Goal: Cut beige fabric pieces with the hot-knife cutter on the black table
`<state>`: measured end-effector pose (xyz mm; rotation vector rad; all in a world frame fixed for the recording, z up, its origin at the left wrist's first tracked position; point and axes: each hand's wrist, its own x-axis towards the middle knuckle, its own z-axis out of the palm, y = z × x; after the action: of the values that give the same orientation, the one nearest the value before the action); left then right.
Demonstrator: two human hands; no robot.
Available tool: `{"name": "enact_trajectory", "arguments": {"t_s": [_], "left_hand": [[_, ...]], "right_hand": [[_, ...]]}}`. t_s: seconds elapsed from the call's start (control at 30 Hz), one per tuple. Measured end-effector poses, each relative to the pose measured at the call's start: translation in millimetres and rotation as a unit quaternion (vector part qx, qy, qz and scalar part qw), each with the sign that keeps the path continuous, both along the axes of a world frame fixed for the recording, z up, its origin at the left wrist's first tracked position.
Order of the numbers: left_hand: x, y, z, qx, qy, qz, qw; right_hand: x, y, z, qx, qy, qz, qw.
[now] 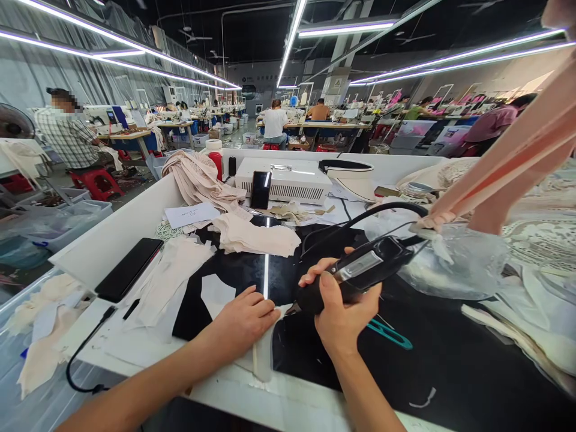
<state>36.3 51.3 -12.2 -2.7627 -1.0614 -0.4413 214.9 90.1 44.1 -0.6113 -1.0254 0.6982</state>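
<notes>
My right hand [338, 306] is closed around a black corded hand tool [360, 270], whose tip points down at the black work surface [450, 360]. My left hand [245, 318] lies flat, fingers together, pressing a narrow pale fabric strip [261, 360] against the table beside the tool's tip. The tool's black cable [360, 219] loops away toward the back. Cut pale fabric pieces [252, 237] lie just beyond my hands.
A black phone [128, 269] lies at the left edge, a white machine [285, 179] and a standing phone [260, 189] at the back. Teal snips [389, 334] lie right of my hand. A clear plastic bag [454, 264], hanging peach fabric [517, 156]. Other workers sit behind.
</notes>
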Motion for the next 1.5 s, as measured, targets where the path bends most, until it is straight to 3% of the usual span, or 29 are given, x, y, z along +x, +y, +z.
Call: {"name": "enact_trajectory", "arguments": {"t_s": [0.73,0.97,1.23,1.5], "left_hand": [[0.3,1.5,-1.1,-0.01,0.0,-0.002,1.0],[0.7,0.6,2.7,-0.019,-0.003,-0.002,1.0],[-0.1,0.2,6.1,-0.029,0.0,-0.004,1.0],[6.9,-23.4,15.7,0.019,-0.009,0.048,0.999]], "right_hand": [[-0.5,1.0,1.9,-0.003,-0.001,0.001,1.0],[7.0,4.2,8.4,0.002,0.017,-0.034,0.999],[6.3,4.6,3.5,-0.011,0.005,-0.032,0.999],[5.2,4.9,3.5,-0.005,-0.011,-0.043,0.999]]}}
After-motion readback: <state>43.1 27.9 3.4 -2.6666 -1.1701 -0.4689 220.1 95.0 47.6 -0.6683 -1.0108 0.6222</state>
